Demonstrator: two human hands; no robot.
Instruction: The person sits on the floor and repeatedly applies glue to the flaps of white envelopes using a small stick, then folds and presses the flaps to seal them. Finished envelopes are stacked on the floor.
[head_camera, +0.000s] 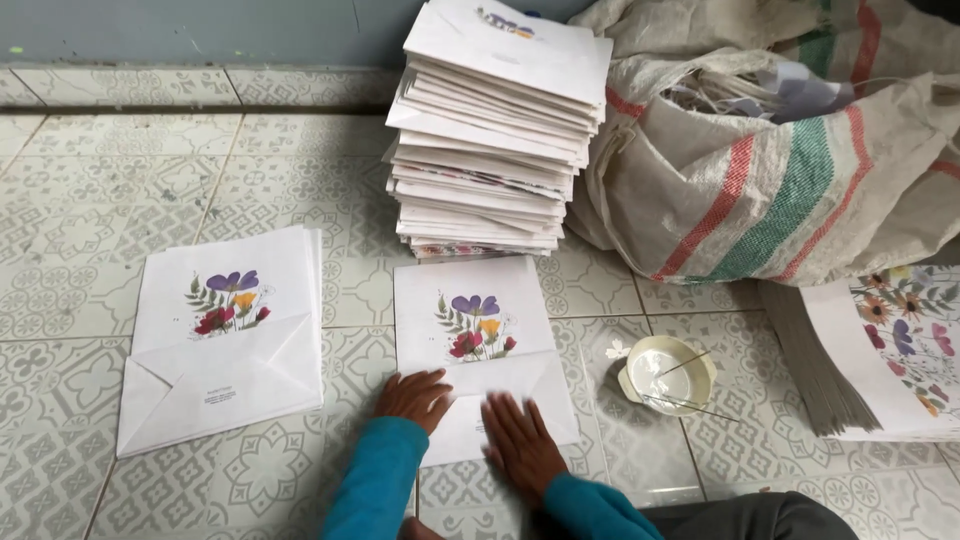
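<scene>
Both hands flat, fingers released: left hand (415, 397) and right hand (517, 440) press the folded base of the floral paper bag (478, 340) on the floor, near the tall bag stack (495, 130).

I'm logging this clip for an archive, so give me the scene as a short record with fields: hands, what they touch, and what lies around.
left hand: flat on the lower left of the paper bag, fingers spread
right hand: flat on the bag's folded bottom flap
paper bag: white, flower print, lying on the tiled floor
second bag: left of it, same print, bottom folded
stack of bags: tall, behind
small bowl: to the right, thin stick across it
woven sack: striped, open, far right
printed sheets: pile at right edge
</scene>
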